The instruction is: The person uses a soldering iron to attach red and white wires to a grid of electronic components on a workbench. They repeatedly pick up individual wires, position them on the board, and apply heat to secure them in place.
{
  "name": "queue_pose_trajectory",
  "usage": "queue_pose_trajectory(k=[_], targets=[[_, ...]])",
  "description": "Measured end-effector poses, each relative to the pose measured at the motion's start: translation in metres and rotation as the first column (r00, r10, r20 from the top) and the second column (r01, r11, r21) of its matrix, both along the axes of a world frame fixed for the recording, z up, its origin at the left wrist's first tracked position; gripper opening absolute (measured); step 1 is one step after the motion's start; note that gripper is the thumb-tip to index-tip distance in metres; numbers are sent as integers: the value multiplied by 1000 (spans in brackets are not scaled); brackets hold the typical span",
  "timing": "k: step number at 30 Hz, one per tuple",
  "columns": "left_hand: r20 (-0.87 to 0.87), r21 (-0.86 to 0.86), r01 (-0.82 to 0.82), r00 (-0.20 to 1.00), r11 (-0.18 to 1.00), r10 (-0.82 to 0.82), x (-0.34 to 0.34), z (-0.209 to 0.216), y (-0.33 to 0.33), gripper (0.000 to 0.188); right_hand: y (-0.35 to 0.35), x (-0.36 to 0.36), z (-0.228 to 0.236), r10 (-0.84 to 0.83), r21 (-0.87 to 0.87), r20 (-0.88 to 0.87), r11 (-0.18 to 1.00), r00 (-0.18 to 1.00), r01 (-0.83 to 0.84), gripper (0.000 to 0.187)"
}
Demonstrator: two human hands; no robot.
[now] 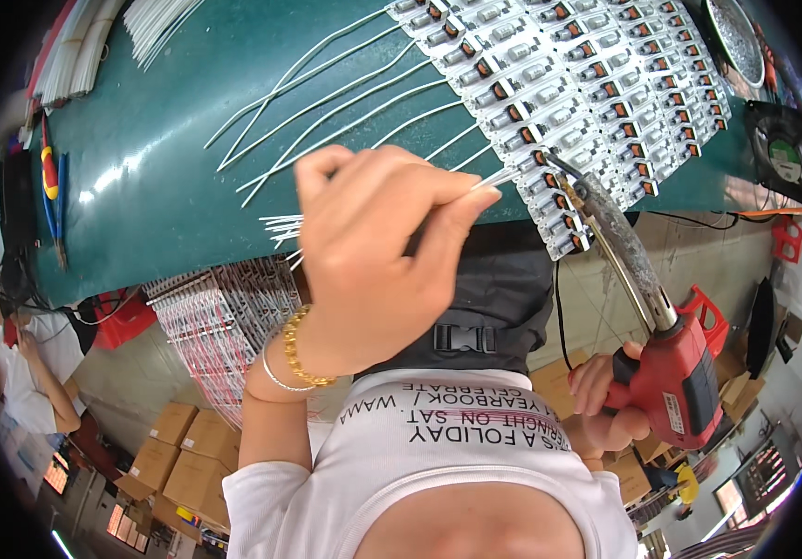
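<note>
Pinching a thin white wire (486,183) between thumb and forefinger, the left hand (373,252) hovered over the near edge of the green table (158,168), its fingers (475,200) closed tight on the wire's tip. That tip sat right at the nearest row of small switch parts (559,102), which lay in white strips across the table's right side. The right hand (606,401) was wrapped fully around the red grip of a soldering gun (662,354), whose long crusted barrel reached up so that its tip met the wire's end at the switch row.

The wire looked light and springy, likely to flick away if held far back, so a hold close to the bare end seemed the steadier one. The gun looked heavier and hot at the front, best kept by its handle only. More white wires (326,102) fanned out loose across the table, and screwdrivers (51,186) lay at its left edge.
</note>
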State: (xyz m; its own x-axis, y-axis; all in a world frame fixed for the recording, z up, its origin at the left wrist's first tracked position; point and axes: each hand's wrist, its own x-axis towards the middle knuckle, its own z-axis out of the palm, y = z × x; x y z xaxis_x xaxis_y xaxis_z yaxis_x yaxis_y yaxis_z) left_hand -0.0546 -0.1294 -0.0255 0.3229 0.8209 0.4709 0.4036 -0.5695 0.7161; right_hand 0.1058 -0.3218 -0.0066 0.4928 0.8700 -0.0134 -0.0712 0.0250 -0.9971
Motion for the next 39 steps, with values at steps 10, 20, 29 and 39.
queue_pose_trajectory(k=[10,20,29,39], targets=[[-152,41,-11,988,999,17,10,-5,-2,14,-17,3,-11,9,-29,7,1000,1000,-9,82],[-171,64,-24,985,998,35,11,-5,-3,16,-19,0,-9,-47,-70,167,996,985,59,81],[-141,49,-41,989,998,47,11,-6,-3,15,-65,29,-36,13,-104,-10,995,1000,-14,76],[-157,90,-40,986,995,54,13,-12,-4,16,-4,-4,1,31,-118,88,993,996,-20,76]])
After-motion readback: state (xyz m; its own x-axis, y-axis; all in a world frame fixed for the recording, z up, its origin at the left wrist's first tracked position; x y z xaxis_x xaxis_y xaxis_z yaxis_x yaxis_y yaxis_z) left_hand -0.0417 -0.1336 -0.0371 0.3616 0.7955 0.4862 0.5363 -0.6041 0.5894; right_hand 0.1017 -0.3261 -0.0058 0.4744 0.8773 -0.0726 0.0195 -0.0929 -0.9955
